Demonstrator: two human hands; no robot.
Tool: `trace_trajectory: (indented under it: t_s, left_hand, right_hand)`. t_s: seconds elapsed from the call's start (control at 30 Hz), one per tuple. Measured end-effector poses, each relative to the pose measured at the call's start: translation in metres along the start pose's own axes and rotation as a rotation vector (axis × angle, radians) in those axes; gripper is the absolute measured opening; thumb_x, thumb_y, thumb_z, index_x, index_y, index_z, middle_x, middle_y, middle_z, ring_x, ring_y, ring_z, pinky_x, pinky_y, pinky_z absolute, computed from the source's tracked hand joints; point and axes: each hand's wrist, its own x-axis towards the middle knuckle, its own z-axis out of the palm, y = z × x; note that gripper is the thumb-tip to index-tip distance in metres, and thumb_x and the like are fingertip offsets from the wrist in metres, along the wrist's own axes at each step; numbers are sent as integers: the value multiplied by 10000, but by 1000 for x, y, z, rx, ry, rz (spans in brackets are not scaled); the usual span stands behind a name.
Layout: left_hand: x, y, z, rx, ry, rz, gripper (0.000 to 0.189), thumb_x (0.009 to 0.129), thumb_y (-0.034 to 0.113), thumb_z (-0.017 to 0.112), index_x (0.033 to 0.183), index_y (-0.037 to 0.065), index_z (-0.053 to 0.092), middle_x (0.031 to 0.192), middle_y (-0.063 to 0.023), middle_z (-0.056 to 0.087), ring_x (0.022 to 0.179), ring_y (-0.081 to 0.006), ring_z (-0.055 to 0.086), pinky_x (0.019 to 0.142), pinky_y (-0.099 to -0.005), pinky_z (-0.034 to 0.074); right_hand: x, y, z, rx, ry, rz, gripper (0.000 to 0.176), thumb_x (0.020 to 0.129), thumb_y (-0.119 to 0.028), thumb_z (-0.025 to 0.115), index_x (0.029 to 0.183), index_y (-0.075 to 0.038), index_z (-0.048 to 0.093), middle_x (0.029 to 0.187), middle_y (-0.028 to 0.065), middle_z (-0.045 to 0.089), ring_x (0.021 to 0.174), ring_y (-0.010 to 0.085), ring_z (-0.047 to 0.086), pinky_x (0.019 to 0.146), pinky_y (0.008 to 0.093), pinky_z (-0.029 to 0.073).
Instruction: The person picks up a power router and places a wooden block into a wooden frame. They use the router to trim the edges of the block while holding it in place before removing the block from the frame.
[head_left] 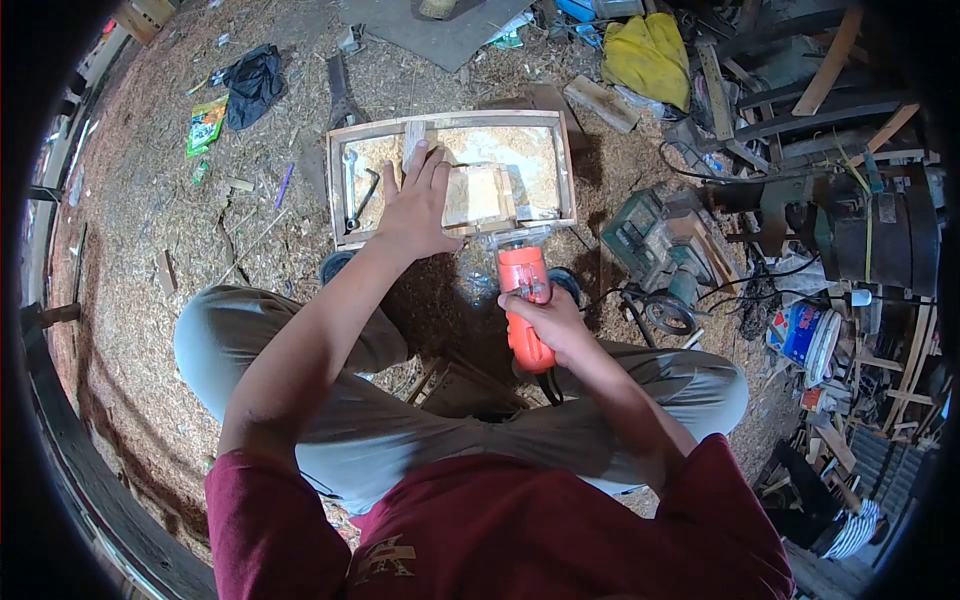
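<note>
An orange trim router (525,300) with a clear plastic base is gripped in my right hand (556,322), its base at the near edge of a shallow wooden box (452,124). My left hand (410,212) lies over the box with fingers stretched out and spread, the fingertips by a short wood strip (414,136). Beside it, inside the box, is a small pale wooden frame (508,190). A wrench (350,180) and a dark hex key (369,192) lie at the box's left end. Whether the router's bit touches wood is hidden.
Sawdust covers the ground. Right of the box stand a green machine (640,235) with a handwheel and several trailing cables. A yellow sack (648,60), scrap wood (602,104) and a blue-and-white bucket (805,335) lie farther out. A black plastic bag (254,85) is at upper left.
</note>
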Motion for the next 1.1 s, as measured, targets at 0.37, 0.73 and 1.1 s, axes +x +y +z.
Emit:
trace_trajectory:
  t_s: [0.37,0.73,1.1]
  left_hand:
    - [0,0,-1,13,-13,-5,1266,647,491,979,1613,19,310,1759,-151,244,1686,-334,65,1282,-759,116]
    - [0,2,-5,19,-41,-15,1286,655,486,982,1628,32,274,1765,-152,225,1687,-344,59,1282,-763,123]
    - [-1,1,-1,10,-6,-1,1253,648,491,978,1607,11,329,1757,-154,251,1685,-334,64,1283,-752,120]
  right_hand:
    - [2,1,-2,-2,-11,-3,258,933,-221,864,1077,-76,705,872,19,704,691,130,683,616,336,580]
    - [3,2,-2,9,-23,13,264,929,-217,870,1083,-80,705,862,13,701,682,127,680,611,335,580]
    - [4,7,-3,62,1,-13,254,943,-190,856,1086,-61,690,874,35,705,693,150,706,600,357,606]
